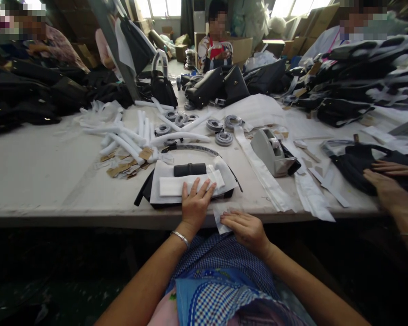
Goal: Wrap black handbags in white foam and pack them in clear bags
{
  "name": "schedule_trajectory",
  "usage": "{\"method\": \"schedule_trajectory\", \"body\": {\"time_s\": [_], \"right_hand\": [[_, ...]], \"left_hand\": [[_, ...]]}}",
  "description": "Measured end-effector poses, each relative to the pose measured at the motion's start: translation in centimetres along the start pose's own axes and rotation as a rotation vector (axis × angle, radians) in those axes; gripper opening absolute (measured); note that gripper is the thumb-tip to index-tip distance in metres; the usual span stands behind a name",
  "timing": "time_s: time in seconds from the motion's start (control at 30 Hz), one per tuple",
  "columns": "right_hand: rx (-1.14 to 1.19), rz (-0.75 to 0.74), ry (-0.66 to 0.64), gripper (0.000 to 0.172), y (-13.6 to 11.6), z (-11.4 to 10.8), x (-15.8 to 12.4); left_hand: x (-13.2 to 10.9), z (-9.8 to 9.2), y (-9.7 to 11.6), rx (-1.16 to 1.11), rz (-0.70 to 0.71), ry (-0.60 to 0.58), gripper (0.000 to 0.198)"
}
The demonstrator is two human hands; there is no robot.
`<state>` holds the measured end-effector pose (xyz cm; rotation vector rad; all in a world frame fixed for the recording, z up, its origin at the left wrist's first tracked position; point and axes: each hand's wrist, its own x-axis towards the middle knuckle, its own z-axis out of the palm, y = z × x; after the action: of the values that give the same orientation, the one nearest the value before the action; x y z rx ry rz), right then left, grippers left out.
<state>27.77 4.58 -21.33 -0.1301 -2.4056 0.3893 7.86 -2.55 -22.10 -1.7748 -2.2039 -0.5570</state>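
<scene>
My left hand (pixel 196 203) lies with fingers spread on a folded white strip (pixel 172 186). Under the strip is a white sheet (pixel 156 170) over a black bag (pixel 146 190), which lies flat near the table's front edge. A dark rolled piece (pixel 189 170) rests on the sheet above the strip. Behind it curves the bag's wrapped handle (pixel 197 148). My right hand (pixel 246 228) has its fingers pressed together on a small translucent plastic piece (pixel 221 222) at the table edge; its thumb is partly hidden.
White foam tubes (pixel 122 136), brown paper tags (pixel 122 168) and wrapped coiled straps (pixel 223 138) lie beyond the bag. A grey tape dispenser (pixel 268 151) and white strips (pixel 258 167) are to the right. A co-worker's hands (pixel 387 181) touch another black bag (pixel 353 163). Black bags (pixel 367 81) are piled behind.
</scene>
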Motion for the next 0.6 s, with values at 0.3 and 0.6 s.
{"method": "schedule_trajectory", "body": {"time_s": [0.3, 0.6], "right_hand": [[-0.037, 0.037, -0.046, 0.027, 2.9, -2.2, 7.0], [-0.145, 0.289, -0.172, 0.006, 7.9, 0.6, 12.9]], "left_hand": [[-0.1, -0.1, -0.1, 0.007, 0.032, 0.029, 0.047], [0.1, 0.3, -0.4, -0.073, 0.022, 0.090, 0.037]]}}
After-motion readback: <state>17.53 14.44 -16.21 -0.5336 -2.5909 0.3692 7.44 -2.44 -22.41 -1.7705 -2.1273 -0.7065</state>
